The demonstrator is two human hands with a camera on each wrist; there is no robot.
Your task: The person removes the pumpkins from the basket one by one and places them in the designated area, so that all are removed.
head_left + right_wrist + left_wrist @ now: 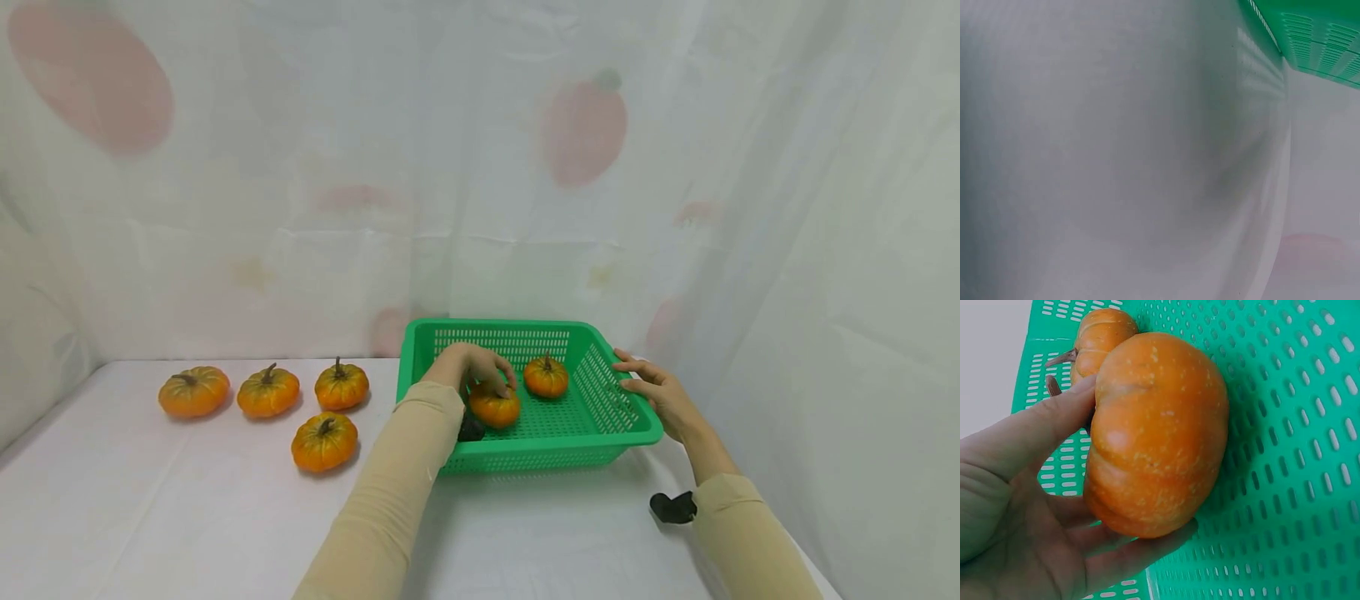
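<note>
Two pumpkins [546, 376] in the basket [525, 458]; four pumpkins [268, 390] lie left of it.

Beige long sleeves on both arms; black wrist-mounted device [672, 507] near right cuff.

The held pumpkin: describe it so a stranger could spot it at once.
Find the green basket on the white table. Two pumpkins lie inside; take the nearer pumpkin. Unlike the far pumpkin, it has the left hand gripping it.
</note>
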